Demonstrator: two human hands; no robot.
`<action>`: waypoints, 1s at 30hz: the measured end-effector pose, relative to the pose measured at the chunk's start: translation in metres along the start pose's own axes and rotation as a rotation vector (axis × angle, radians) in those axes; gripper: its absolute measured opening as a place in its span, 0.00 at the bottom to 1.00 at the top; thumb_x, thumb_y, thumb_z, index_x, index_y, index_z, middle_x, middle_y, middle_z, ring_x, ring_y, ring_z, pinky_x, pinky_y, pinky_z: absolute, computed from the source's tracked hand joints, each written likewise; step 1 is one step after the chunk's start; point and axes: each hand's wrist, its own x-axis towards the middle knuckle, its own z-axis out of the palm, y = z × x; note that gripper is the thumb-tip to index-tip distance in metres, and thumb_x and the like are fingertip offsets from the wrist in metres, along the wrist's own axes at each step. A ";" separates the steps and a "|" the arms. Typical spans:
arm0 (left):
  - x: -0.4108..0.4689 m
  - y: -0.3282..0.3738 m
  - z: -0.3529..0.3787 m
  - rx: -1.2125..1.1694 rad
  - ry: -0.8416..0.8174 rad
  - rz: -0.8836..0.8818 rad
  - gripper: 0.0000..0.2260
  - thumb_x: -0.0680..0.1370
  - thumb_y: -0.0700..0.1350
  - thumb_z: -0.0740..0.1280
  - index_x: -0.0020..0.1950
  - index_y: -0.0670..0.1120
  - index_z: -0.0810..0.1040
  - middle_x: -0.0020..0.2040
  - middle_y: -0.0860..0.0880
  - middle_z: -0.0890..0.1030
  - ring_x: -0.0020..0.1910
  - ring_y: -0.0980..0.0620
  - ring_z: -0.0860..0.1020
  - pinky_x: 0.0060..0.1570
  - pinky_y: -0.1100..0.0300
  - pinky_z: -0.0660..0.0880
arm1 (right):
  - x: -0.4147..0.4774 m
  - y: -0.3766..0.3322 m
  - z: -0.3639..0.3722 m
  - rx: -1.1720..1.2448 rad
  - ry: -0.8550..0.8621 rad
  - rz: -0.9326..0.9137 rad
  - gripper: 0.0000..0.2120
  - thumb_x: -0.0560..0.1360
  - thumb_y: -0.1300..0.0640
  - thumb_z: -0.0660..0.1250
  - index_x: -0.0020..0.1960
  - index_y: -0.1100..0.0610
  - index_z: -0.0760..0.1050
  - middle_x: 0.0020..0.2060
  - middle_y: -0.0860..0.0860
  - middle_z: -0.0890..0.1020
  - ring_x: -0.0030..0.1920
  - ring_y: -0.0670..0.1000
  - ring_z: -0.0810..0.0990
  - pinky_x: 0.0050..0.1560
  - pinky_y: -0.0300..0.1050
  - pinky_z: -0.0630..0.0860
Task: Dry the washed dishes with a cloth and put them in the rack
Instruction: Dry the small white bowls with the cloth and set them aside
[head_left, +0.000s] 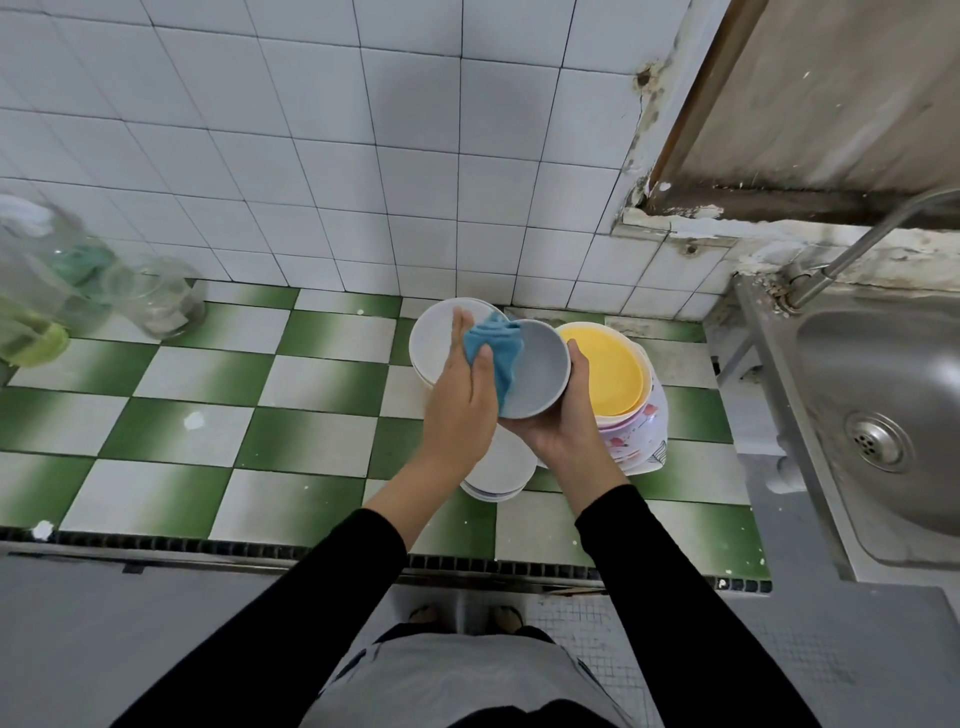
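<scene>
Glass jars (156, 299) stand clouded at the far left of the desk (234, 405), whose top is tiled in green and white checks, and a container with a pale green lid (31, 338) sits just in front of them at the picture's edge. Further along, near the white-tiled wall, a wide white plate (434, 338) tops a pile of crockery.

Over that plate the person's left hand (462, 395) reaches out of a black sleeve. Its fingers and thumb are closed on a blue cloth (496, 348), pressing the bunched cloth into the hollow of a grey bowl (540, 369). The bowl is held up off the desk and tilted toward the person. The right hand (566, 421) cradles it from below, fingers curled round its underside and thumb up along the right rim.

Beneath both hands a short stack of white plates (504, 473) rests on the desk. Just right of the bowl a yellow plate (608, 369) lies on top of a flowered bowl (639, 431). Past that, at the desk's end, a steel sink (883, 374) shows its drain (878, 441), with a metal tap (872, 234) slanting above it.
</scene>
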 end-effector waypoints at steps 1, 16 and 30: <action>0.000 0.001 0.003 -0.056 0.062 -0.006 0.24 0.84 0.54 0.50 0.80 0.56 0.48 0.71 0.59 0.67 0.65 0.56 0.72 0.59 0.66 0.72 | -0.001 0.002 0.000 0.013 0.001 -0.001 0.32 0.73 0.36 0.67 0.71 0.52 0.73 0.62 0.59 0.80 0.61 0.61 0.78 0.56 0.60 0.79; 0.006 -0.025 0.021 0.693 -0.075 0.187 0.27 0.82 0.53 0.42 0.77 0.45 0.35 0.80 0.46 0.39 0.77 0.54 0.36 0.75 0.57 0.35 | 0.000 0.014 0.006 -0.065 -0.048 -0.037 0.30 0.79 0.37 0.62 0.73 0.55 0.72 0.66 0.57 0.80 0.66 0.57 0.79 0.66 0.53 0.76; 0.012 -0.009 0.010 0.668 -0.515 0.069 0.22 0.86 0.48 0.46 0.80 0.44 0.51 0.80 0.45 0.55 0.78 0.48 0.53 0.75 0.57 0.49 | 0.004 0.010 0.005 -0.125 0.052 -0.090 0.32 0.77 0.38 0.66 0.73 0.57 0.71 0.64 0.58 0.81 0.63 0.58 0.81 0.58 0.53 0.80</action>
